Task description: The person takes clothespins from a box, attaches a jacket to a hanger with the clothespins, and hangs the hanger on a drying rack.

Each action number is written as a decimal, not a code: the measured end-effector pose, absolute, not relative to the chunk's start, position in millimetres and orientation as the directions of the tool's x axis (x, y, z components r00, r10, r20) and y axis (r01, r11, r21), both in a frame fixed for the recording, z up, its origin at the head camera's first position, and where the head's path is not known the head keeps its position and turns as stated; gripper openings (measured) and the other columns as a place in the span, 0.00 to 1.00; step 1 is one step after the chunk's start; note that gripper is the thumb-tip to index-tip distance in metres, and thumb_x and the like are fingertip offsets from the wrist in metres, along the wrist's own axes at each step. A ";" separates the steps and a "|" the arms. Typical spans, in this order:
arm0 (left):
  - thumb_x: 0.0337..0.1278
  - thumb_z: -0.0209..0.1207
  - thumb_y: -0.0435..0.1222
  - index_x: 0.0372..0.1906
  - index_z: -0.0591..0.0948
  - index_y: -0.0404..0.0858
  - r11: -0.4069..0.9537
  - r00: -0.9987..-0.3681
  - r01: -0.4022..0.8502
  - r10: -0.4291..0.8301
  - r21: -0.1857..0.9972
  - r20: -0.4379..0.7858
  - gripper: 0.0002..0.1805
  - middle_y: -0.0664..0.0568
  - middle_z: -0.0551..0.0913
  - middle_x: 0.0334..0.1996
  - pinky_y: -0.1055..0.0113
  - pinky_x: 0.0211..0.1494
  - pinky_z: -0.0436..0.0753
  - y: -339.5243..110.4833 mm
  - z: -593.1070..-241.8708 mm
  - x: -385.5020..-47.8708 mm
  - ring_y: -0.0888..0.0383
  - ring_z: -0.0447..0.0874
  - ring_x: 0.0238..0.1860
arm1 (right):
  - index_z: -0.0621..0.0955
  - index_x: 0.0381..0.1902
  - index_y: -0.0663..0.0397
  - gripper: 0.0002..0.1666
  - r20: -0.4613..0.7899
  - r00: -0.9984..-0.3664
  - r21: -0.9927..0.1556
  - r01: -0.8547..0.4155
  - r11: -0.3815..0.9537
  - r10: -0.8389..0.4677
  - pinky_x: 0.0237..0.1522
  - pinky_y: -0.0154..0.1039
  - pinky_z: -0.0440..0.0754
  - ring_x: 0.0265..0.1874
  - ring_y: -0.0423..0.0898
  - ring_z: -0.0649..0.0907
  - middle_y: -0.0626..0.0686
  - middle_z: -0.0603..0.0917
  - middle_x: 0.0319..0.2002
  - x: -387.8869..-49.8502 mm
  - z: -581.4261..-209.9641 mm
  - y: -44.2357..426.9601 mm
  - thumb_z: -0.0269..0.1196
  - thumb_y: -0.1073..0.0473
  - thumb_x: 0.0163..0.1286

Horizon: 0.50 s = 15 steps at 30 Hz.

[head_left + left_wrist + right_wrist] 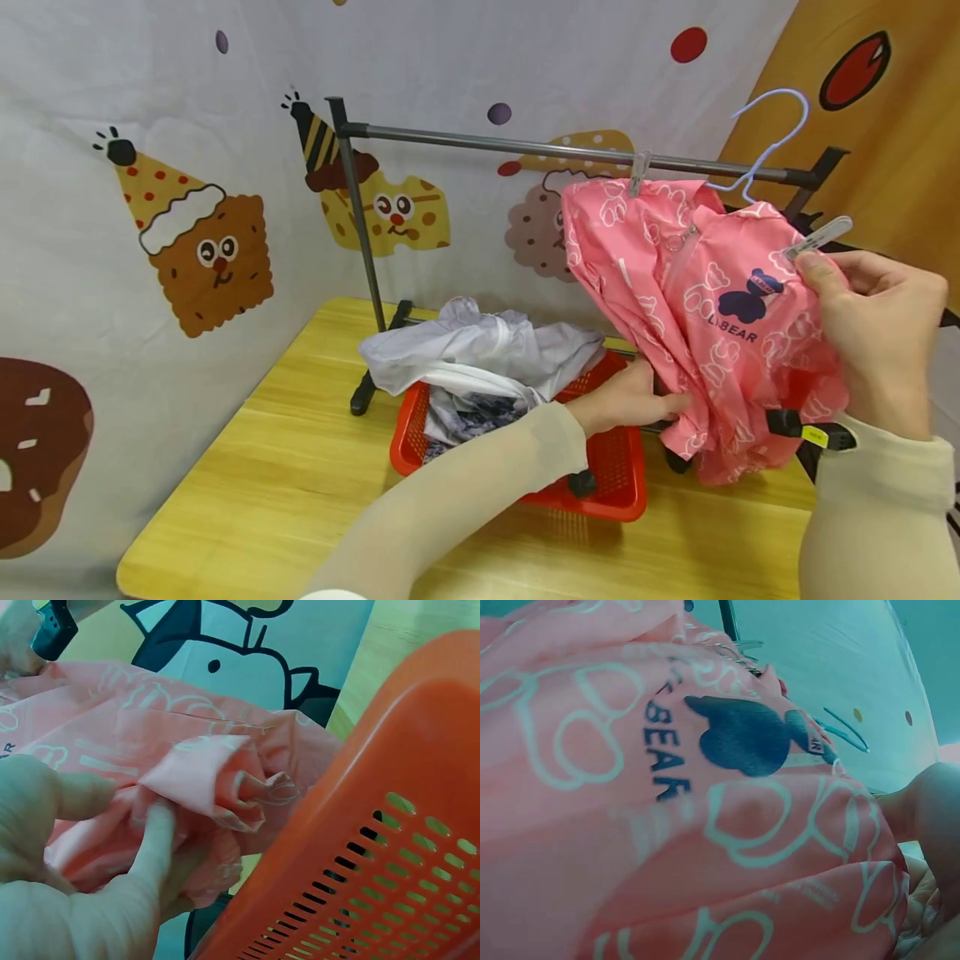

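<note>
A pink jacket [675, 275] with a dark bear print hangs on a light-blue hanger [780, 146] at the rail's right end, a grey clip [639, 172] at one shoulder and another clip [821, 237] at the other. The right hand [888, 317] pinches the jacket's shoulder just under that second clip. Lower down, the left hand [630, 400] grips a sleeve near its cuff; in the left wrist view its fingers [156, 840] are in the bunched pink cloth [202, 780]. Jacket cloth [742, 825] fills much of the right wrist view, with part of the right hand [926, 855] at the edge.
A red basket [633, 475] holding white and grey clothes [487, 350] stands on the wooden table [247, 475], below the metal rack's rail [480, 143]. The left forearm reaches across the basket's front. A patterned cloth backdrop [247, 50] rises behind the rack.
</note>
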<state>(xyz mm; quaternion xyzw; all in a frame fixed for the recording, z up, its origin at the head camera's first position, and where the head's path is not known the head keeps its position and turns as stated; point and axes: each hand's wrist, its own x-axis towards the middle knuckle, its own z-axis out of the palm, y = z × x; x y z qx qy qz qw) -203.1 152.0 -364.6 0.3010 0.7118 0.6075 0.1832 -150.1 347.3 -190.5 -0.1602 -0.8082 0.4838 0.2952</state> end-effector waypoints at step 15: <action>0.83 0.69 0.45 0.69 0.84 0.47 0.483 -0.746 0.434 0.666 0.760 0.003 0.19 0.59 0.90 0.54 0.76 0.57 0.84 146.4 -373.3 -203.7 0.63 0.86 0.49 | 0.89 0.75 0.50 0.36 0.314 -0.751 -0.797 0.123 0.591 0.580 0.29 0.16 0.79 0.30 0.24 0.81 0.18 0.79 0.32 -144.4 -185.9 337.0 0.70 0.32 0.84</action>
